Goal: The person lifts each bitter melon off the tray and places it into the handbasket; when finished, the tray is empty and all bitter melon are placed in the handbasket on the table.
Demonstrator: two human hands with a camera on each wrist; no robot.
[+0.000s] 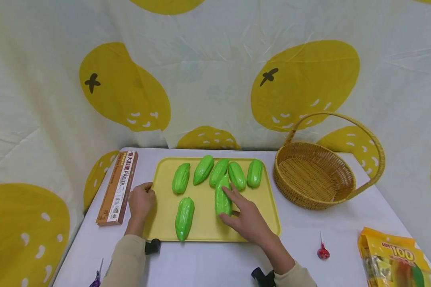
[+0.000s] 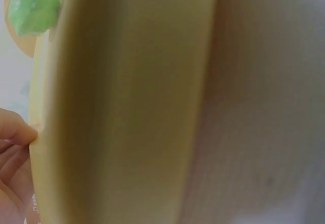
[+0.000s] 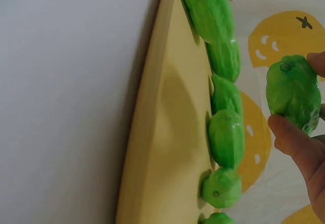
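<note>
Gourd (image 1: pixel 223 199) in thumb-and-finger pinch of right hand (image 1: pixel 249 219), above tray (image 1: pixel 205 217) in grip of left hand (image 1: pixel 141 201).

Gourd (image 1: pixel 222 199) apparently in right hand (image 1: pixel 249 220)

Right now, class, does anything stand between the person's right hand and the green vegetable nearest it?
Nothing visible does: the right hand holds that green vegetable directly. The other green vegetables lie on the tray, none between the two.
</note>
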